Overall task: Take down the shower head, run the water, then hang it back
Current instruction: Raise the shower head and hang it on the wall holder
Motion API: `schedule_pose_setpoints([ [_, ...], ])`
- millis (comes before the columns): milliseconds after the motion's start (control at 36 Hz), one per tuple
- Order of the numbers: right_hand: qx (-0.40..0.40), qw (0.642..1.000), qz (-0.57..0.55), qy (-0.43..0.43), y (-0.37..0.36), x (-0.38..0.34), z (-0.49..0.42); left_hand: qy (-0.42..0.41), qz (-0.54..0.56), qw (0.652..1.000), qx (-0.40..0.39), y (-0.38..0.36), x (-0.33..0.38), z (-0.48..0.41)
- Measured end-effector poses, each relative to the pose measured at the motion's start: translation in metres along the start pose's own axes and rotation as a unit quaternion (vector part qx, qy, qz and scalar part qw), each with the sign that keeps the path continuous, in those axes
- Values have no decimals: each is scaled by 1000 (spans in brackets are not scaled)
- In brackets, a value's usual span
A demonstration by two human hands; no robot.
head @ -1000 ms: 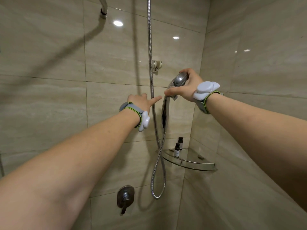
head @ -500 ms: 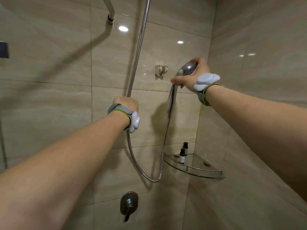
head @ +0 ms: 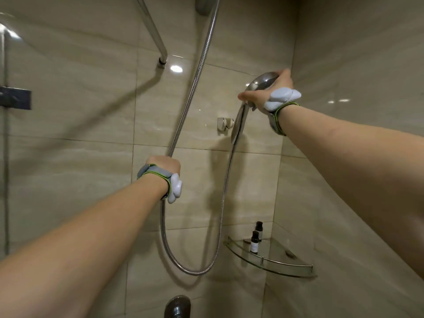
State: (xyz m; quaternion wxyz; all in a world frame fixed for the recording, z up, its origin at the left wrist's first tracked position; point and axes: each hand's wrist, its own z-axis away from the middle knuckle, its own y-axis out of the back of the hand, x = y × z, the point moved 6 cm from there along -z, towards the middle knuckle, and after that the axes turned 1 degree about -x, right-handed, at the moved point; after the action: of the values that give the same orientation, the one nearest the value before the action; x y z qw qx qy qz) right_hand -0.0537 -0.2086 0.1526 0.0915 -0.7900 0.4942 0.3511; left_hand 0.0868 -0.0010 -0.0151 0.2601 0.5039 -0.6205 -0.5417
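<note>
Head view: left hand [head: 163,166] is clamping the ribbed chrome hose [head: 197,72]; beyond, right hand [head: 266,91] is gripping the chrome shower head [head: 260,82] above the wall bracket [head: 223,126]. Lowering the handle squarely into it looks wise.

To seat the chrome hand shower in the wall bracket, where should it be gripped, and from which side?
Probably the slim handle of the chrome hand shower, taken from the right, away from the wall bracket. The right hand is around the bulky head; the left hand grips the metal hose.
</note>
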Motion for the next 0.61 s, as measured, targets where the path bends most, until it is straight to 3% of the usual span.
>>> schedule_pose_setpoints([
  [333,59,998,-5,19,1,-20,-13,-7,25,999,-37,9,4,0],
  [611,87,996,-15,16,-3,-18,-19,-5,44,999,-23,17,9,-6],
])
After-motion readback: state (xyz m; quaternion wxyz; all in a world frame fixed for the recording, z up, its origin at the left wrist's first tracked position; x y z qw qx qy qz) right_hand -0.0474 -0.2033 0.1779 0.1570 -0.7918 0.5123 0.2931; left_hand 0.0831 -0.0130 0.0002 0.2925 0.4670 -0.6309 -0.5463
